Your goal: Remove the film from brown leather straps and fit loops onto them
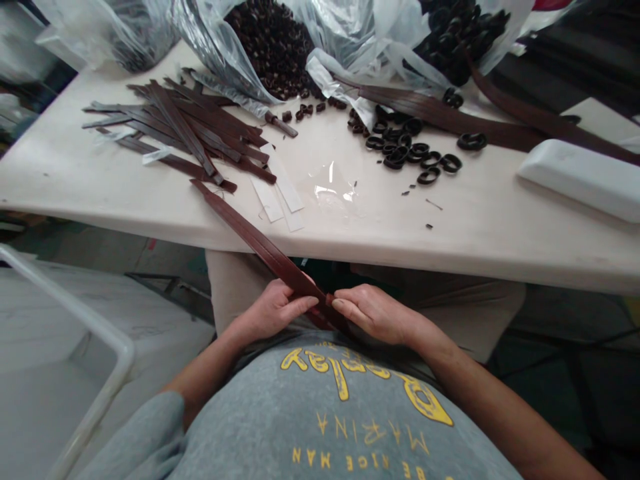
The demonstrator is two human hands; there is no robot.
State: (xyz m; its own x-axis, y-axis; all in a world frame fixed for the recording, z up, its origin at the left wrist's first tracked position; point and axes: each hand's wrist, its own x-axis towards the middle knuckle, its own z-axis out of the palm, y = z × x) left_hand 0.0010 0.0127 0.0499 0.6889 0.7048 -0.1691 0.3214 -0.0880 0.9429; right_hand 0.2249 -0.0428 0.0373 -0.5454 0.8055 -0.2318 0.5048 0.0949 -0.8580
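A reddish-brown leather strap (255, 241) slants from the table's front edge down to my lap. My left hand (277, 308) is closed around it, the thumb lying on top. Just to the right, my right hand (375, 312) is closed, its thumb and fingers pinching a small brown strap loop (329, 299) on the strap. The far end of the strap rests on the table near a pile of similar dark brown straps (195, 127). Below my hands, the strap's lower part is partly hidden by my fingers and shirt.
Black loops (420, 153) lie scattered on the white table (475, 233). Behind them are plastic bags of small brown loops (275, 50) and black loops (450, 40). Long brown straps (450, 113), white paper strips (283, 187) and a white block (583, 177) lie around.
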